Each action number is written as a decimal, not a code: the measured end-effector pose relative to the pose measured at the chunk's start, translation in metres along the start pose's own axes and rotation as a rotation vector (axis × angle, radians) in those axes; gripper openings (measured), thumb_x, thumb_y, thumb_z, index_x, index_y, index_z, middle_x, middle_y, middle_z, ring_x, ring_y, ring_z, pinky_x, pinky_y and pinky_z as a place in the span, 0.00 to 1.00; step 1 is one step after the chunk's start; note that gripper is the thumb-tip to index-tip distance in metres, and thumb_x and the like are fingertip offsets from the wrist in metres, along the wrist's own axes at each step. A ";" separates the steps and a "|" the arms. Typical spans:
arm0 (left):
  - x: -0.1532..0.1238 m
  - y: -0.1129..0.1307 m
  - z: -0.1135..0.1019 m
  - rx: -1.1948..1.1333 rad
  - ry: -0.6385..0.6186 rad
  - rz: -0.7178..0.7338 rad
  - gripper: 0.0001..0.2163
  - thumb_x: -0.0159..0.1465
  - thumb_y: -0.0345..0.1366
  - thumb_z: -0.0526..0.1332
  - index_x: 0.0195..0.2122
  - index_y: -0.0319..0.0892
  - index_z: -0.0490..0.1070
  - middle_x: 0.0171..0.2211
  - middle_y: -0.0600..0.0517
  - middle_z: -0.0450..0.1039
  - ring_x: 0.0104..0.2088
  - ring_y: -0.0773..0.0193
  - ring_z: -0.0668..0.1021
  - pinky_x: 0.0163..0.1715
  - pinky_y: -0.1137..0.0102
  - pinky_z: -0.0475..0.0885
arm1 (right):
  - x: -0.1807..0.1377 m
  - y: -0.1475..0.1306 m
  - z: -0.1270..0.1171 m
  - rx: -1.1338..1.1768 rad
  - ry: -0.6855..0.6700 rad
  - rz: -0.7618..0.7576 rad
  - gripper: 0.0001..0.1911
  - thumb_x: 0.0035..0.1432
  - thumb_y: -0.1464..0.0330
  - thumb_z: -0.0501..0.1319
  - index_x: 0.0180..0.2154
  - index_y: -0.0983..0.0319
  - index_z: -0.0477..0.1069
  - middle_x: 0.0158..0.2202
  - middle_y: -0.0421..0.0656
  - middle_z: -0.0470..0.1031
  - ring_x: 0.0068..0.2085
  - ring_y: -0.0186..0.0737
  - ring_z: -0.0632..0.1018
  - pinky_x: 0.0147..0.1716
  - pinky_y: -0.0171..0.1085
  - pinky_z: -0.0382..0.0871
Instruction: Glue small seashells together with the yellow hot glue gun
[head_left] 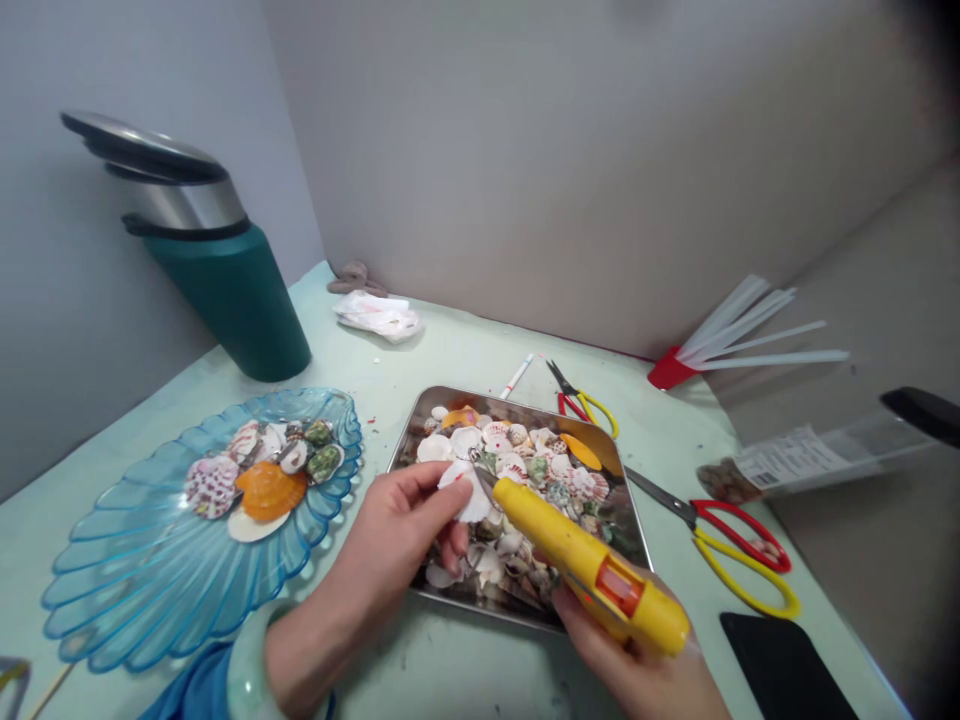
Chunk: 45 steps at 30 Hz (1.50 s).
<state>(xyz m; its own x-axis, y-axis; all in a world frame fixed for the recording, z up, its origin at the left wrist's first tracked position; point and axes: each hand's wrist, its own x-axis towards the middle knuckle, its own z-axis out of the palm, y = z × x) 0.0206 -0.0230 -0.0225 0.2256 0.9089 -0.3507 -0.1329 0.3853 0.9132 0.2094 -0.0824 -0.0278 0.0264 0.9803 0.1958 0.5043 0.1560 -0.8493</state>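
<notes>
My left hand (390, 545) pinches a small white scallop shell (469, 492) over the metal tray (411, 432), which is full of mixed seashells. My right hand (637, 665) grips a yellow glue gun (592, 565) with an orange trigger; its metal nozzle touches the white shell's edge. To the left lies a blue shell-shaped plate (142, 590) with several shells stuck near its top, among them a large orange shell (270, 490).
A teal bin (217, 280) with a steel lid stands at the back left. Two pairs of red-and-yellow scissors (731, 550) (581, 400) lie right of the tray. Glue sticks (750, 335), a plastic bag (795, 460), a crumpled tissue (379, 315) and a black object (784, 665) are around.
</notes>
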 end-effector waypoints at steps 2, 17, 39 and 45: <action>0.000 -0.001 -0.001 -0.012 -0.009 0.006 0.13 0.57 0.43 0.63 0.27 0.37 0.70 0.13 0.57 0.68 0.13 0.74 0.67 0.15 0.79 0.61 | 0.000 -0.001 0.000 0.014 -0.011 -0.010 0.05 0.51 0.68 0.60 0.28 0.57 0.75 0.22 0.37 0.77 0.22 0.39 0.77 0.23 0.32 0.73; 0.000 0.000 -0.002 -0.055 -0.012 0.029 0.13 0.57 0.44 0.64 0.27 0.37 0.70 0.14 0.57 0.68 0.14 0.74 0.68 0.16 0.79 0.62 | -0.006 0.008 -0.002 -0.121 0.073 -0.032 0.07 0.51 0.66 0.62 0.32 0.59 0.77 0.26 0.41 0.81 0.26 0.44 0.81 0.24 0.35 0.77; -0.002 -0.001 -0.002 -0.072 -0.004 0.020 0.12 0.58 0.42 0.63 0.27 0.37 0.70 0.14 0.56 0.68 0.13 0.74 0.67 0.16 0.79 0.61 | -0.002 0.003 -0.003 -0.041 0.017 0.004 0.06 0.52 0.67 0.60 0.29 0.58 0.76 0.22 0.38 0.79 0.21 0.40 0.78 0.20 0.32 0.75; -0.002 -0.001 -0.001 -0.128 0.025 0.023 0.11 0.57 0.42 0.65 0.29 0.37 0.71 0.14 0.57 0.69 0.13 0.74 0.67 0.15 0.79 0.62 | -0.005 0.007 -0.002 -0.100 0.063 -0.004 0.07 0.51 0.66 0.61 0.32 0.59 0.77 0.27 0.41 0.81 0.26 0.43 0.80 0.25 0.34 0.77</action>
<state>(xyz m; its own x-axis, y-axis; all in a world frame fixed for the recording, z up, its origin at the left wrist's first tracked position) 0.0190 -0.0247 -0.0226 0.1969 0.9207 -0.3369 -0.2603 0.3804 0.8874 0.2142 -0.0864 -0.0340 0.0772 0.9696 0.2324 0.5878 0.1440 -0.7961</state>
